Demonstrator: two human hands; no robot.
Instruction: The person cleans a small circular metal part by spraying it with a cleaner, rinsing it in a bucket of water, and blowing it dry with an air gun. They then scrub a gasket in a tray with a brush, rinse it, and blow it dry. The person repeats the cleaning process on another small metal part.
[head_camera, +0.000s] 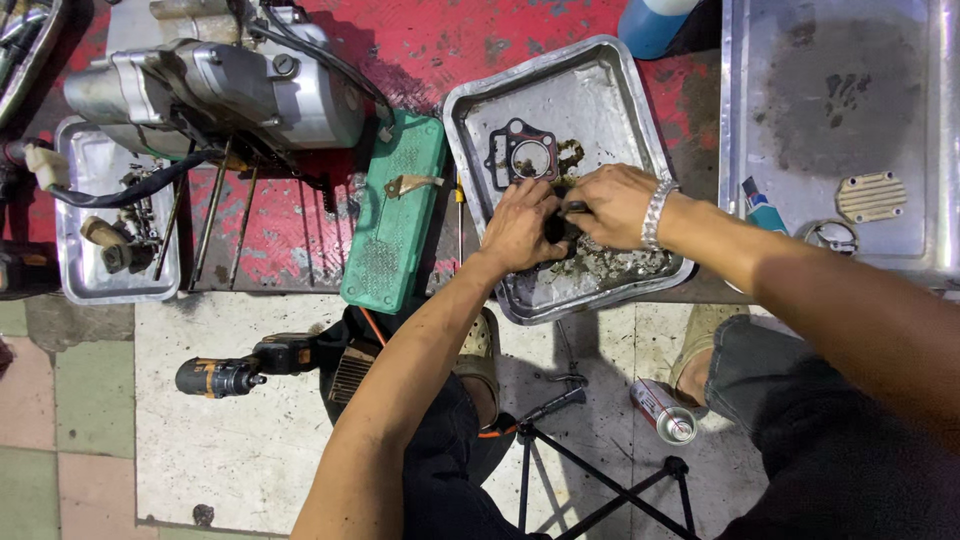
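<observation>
Red-painted worktop (450, 40), chipped, carries everything; landmark is the middle metal tray (600, 90), square, raised rim. Well left of that tray sits a silver engine block (220, 85) with cables trailing off, probably parked clear so the tray stays reachable. Right of the tray, a bigger flat steel pan (830, 60) with a ribbed cover plate (871, 196). Just beside the tray's left rim, a green plastic case (392, 215) lies flat, overhanging the worktop's near edge. Far left of the tray, a smaller tray (70, 270) of loose parts. Below the tray, on the floor, a cordless drill (225, 376) and a spray can (662, 410). Inside the tray, back half, a black gasket (520, 155) lies flat; bare metal behind it is open room. Both hands meet over the tray's near half, likely so anything dropped lands inside the rim. Left hand (520, 228) and right hand (612, 203) are curled closed together around a small dark part (570, 222), mostly hidden by fingers; its kind cannot be told. Bracelet (656, 212) on right wrist. Tray's near rim sits at the worktop edge, little margin there.
</observation>
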